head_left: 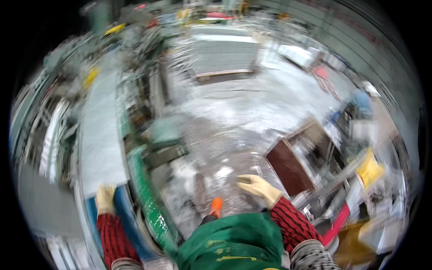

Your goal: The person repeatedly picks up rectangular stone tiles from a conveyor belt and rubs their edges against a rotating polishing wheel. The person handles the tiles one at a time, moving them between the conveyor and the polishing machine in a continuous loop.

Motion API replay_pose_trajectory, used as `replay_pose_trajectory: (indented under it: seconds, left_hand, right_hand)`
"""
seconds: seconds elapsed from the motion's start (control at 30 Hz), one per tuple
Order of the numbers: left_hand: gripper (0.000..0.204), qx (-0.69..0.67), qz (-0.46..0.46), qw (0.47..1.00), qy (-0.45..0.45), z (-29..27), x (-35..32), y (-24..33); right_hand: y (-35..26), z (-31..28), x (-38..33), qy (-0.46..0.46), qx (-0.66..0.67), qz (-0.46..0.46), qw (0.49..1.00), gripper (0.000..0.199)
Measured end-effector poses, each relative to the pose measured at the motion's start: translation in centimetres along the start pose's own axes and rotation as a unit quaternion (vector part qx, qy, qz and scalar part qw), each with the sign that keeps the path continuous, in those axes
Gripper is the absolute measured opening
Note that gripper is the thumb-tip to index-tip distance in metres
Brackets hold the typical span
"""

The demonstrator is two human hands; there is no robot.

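Looking down from the head view, I note a green apron [231,243] at the lower edge, with red-and-black striped sleeves to either side. An orange shoe tip [216,206] shows just ahead of it on the wet floor [234,112].

Left hand [105,198]: gloved in pale yellow, resting on the near end of a long grey slab [101,135]. The grip lies flat, fingers together on the surface; I cannot tell whether they curl over the edge. The slab sits on a blue counter [123,216] at my left and runs away from me, beside a green machine rail [146,193].

Right hand [257,185]: gloved likewise, held in the air over the floor, fingers apart and loosely curled, clamped on nothing. A dark brown panel [290,166] stands just beyond it to the right, near but not touching.

Progress, as a judgement: the slab is laid flat on the counter with one hand steadying its end; no tool is in either hand, so any working of the piece appears not yet in hand.

Condition of the slab: pale grey, smooth, rectangular, no breakage visible; motion blur hides finer detail.

Further off, a stack of grey slabs [222,56] stands across the floor. A yellow tag [370,170] hangs at the right amid clutter too blurred to identify.
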State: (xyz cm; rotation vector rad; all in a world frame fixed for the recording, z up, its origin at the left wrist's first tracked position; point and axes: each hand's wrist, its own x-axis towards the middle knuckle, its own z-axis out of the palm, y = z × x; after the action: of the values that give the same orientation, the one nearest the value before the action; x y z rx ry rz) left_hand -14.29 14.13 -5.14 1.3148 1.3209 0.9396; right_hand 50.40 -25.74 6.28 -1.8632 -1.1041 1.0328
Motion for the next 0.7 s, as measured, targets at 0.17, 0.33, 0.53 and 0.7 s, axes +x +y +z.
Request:
replay_pose_trajectory:
  seconds: [0.17, 0.33, 0.53, 0.7]
  left_hand:
    - [0.063, -0.312, -0.086, 0.944, 0.063, 4.2, -4.7, -0.7]
    - [0.062, 0.087, 0.113, 0.988, 0.065, 16.9, -19.3, 15.0]
    - [0.065, 0.481, 0.187, 0.856, 0.038, 21.7, -17.7, 14.8]
    - [0.068, 0.606, 0.150, 0.779, 0.056, 22.9, -16.7, 15.0]
  right_hand:
    - [4.8, -5.1, -0.5, 0.138, -0.245, 0.024, 0.959, 0.053]
    - [7.2, -14.3, -13.0, 0.387, -0.232, 0.072, 0.889, 0.044]
    - [12.8, -21.0, -29.9, 0.539, -0.465, 0.212, 0.670, 0.042]
    - [19.3, -19.4, -38.1, 0.614, -0.434, 0.308, 0.583, 0.041]
